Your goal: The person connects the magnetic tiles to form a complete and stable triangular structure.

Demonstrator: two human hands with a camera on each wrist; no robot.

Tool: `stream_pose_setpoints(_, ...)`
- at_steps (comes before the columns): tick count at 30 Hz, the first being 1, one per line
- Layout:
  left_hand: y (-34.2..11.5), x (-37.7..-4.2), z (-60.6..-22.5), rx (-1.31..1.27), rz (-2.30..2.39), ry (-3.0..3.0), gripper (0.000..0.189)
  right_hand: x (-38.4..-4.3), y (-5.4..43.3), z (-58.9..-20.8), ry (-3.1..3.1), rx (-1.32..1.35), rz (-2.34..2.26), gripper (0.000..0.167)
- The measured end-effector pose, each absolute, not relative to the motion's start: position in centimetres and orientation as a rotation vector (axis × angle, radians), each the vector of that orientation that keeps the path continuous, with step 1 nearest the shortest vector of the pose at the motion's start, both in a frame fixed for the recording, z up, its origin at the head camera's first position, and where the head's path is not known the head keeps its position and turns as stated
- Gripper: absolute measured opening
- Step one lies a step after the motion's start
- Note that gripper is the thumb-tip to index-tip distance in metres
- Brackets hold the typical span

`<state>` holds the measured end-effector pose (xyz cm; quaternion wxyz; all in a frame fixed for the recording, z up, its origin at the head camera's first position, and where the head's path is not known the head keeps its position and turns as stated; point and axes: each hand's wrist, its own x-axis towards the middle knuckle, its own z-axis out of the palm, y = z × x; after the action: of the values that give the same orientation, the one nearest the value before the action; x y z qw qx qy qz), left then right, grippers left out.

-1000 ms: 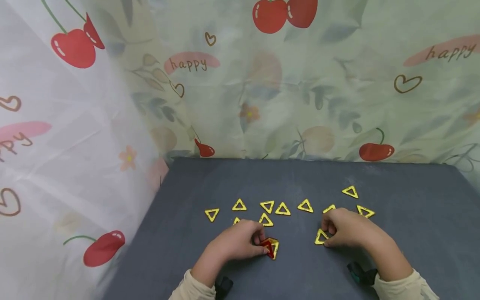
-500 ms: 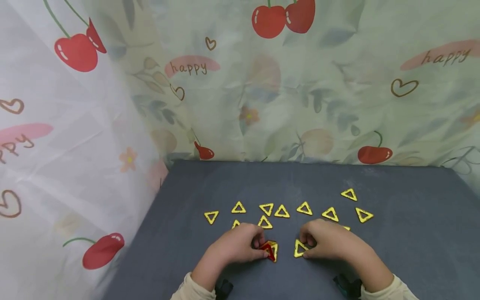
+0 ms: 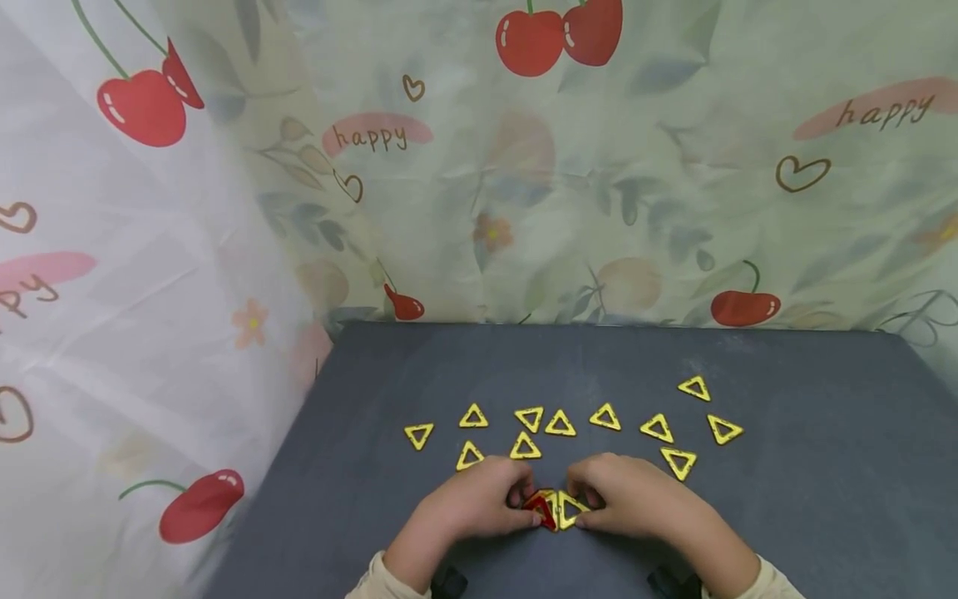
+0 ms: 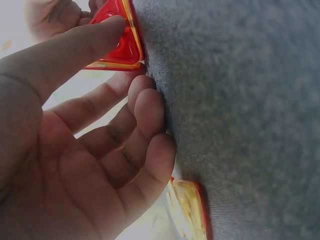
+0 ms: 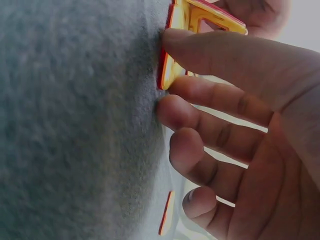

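My left hand (image 3: pixel 479 503) pinches a small tilted cluster of triangular magnetic tiles, with a red one (image 3: pixel 540 504) facing me and yellow behind it. In the left wrist view the thumb lies on the red tile (image 4: pixel 132 45), the index fingertip at its lower edge. My right hand (image 3: pixel 639 503) pinches a yellow triangular magnetic tile (image 3: pixel 562 509) between thumb and index finger, its left edge right against the cluster. The right wrist view shows this tile (image 5: pixel 170 70) low at the tabletop, a raised yellow frame (image 5: pixel 220 17) beside it. Each hand's other fingers are loosely bent.
Several yellow triangular tiles lie flat across the dark grey table (image 3: pixel 808 433) beyond the hands. The nearest are one (image 3: pixel 678 453) behind the right hand and one (image 3: pixel 461 462) partly behind the left. A printed curtain (image 3: pixel 449 274) borders the table's back and left.
My right hand has slid its yellow tile leftward and nearer over the table, up to the tiles in my left hand. The left hand has stayed nearly in place, keeping its grip.
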<state>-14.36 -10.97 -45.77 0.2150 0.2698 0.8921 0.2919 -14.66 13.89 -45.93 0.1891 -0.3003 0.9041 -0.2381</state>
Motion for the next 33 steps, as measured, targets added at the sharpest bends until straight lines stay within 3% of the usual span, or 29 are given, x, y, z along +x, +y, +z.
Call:
stream_pose_setpoints(4, -10.98, -14.25, -45.83, 0.732, 0.808, 2.474, 0.019, -14.69, 14.04, -45.99, 2.561, -0.843, -0.661, 0.027)
stream_pose_setpoints(33, -10.97, -14.37, -46.23, 0.754, 0.842, 2.456, 0.018, -15.24, 14.37, -45.33, 2.411, -0.953, -0.904, 0.013)
